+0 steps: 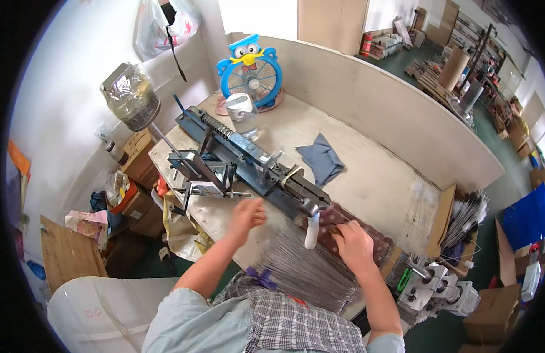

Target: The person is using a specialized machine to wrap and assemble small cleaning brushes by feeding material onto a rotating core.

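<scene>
My left hand [247, 219] is closed, its fingers curled, just in front of a long dark metal bench jig [243, 156] with a coil spring. Whatever it may hold is too small to make out. Over a dark red dotted cloth [373, 242], my right hand [353, 242] is also closed, thumb and fingers pinched; I cannot make out anything in them. Between the hands, a white-wrapped handle [311, 232] hangs from the jig's near end. A big bundle of thin grey metal wires [305, 267] lies at the table's front edge, before my plaid apron [302, 323].
Behind the jig stand a blue cartoon-shaped fan [249, 76] and a white tissue roll [240, 106]. A grey-blue cloth [321, 160] lies on the table [378, 176]. A metal machine [440, 288] and a box of wires [464, 220] are at the right; cartons [140, 156] crowd the left.
</scene>
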